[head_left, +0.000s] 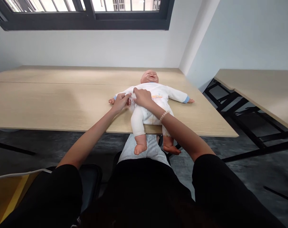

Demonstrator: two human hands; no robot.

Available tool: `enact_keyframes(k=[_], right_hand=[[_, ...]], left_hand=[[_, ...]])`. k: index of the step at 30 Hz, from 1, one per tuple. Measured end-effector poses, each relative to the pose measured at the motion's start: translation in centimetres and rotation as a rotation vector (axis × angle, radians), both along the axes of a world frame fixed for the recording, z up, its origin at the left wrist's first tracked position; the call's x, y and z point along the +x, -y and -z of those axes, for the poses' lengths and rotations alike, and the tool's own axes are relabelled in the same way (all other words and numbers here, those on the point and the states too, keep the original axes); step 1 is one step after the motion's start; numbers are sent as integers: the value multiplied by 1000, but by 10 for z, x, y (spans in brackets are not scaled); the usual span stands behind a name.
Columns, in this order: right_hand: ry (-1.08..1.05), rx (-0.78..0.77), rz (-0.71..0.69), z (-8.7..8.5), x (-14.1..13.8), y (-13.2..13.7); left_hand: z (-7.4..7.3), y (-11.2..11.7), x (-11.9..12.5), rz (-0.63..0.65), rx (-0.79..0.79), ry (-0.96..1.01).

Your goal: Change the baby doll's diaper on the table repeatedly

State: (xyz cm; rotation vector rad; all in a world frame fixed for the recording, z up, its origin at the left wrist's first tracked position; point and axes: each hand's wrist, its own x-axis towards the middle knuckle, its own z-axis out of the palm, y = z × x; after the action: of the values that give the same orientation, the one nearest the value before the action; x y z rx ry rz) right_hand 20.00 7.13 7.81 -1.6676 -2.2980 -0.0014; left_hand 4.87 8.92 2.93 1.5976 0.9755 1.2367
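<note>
A baby doll (pixel 150 77) in a white romper (pixel 158 95) lies on its back on the wooden table (pixel 51 98), with its bare feet hanging over the near edge. My left hand (pixel 121 102) pinches the romper fabric at the doll's left side. My right hand (pixel 142 97), with a bead bracelet on its wrist, rests on the doll's chest with fingers curled into the same fabric. Both hands meet at the garment's side seam.
A second wooden table (pixel 260 90) stands to the right across a gap with black metal legs (pixel 243 120). A window (pixel 86 12) runs along the far wall. A yellow object with a white cable (pixel 13 186) lies at lower left.
</note>
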Motion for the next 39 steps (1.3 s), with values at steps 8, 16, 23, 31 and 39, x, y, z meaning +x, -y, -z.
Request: enact_keyframes(k=[8, 16, 23, 31, 39], right_hand=[[-309, 85, -205, 7, 27, 25], [-402, 124, -166, 15, 22, 19], [-637, 68, -219, 18, 27, 21], [-645, 72, -185, 14, 31, 30], [-412, 134, -225, 12, 31, 39]], left_hand=[[2, -6, -1, 108, -53, 127], [5, -3, 0, 344, 13, 4], [3, -3, 2, 286, -3, 37], [-6, 3, 5, 248, -1, 182], [0, -14, 22, 213, 97, -46]])
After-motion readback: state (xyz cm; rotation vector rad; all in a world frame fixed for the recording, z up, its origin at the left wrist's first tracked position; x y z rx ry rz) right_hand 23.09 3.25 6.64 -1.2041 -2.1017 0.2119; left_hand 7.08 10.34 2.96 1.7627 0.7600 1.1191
